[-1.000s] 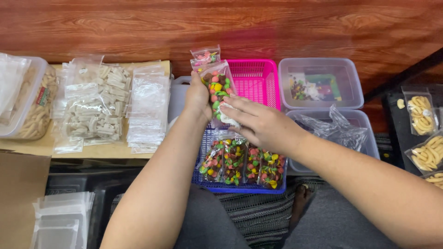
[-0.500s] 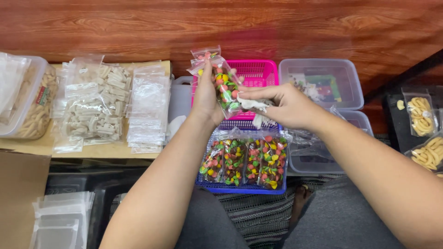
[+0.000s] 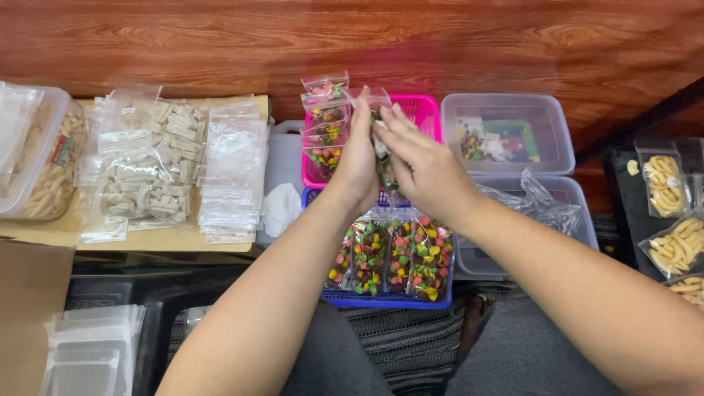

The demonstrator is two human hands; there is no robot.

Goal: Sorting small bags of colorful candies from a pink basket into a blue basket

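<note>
Both hands, left hand (image 3: 357,158) and right hand (image 3: 422,165), grasp one small clear bag of coloured candy (image 3: 380,147) over the pink basket (image 3: 425,110), far of the blue basket (image 3: 381,297); best to pinch the top flat, keeping pieces below the seal.

Small clear bags of coloured sweets (image 3: 392,257) lie in a row in the blue basket (image 3: 381,299), and more (image 3: 325,121) stand in the pink basket (image 3: 425,110). One such bag (image 3: 380,147) is pressed between the left hand (image 3: 357,161) and right hand (image 3: 422,165). Empty clear bags (image 3: 233,172) lie stacked at left beside bags of pale sticks (image 3: 143,165). Bags of yellow snacks (image 3: 671,220) lie at far right.
</note>
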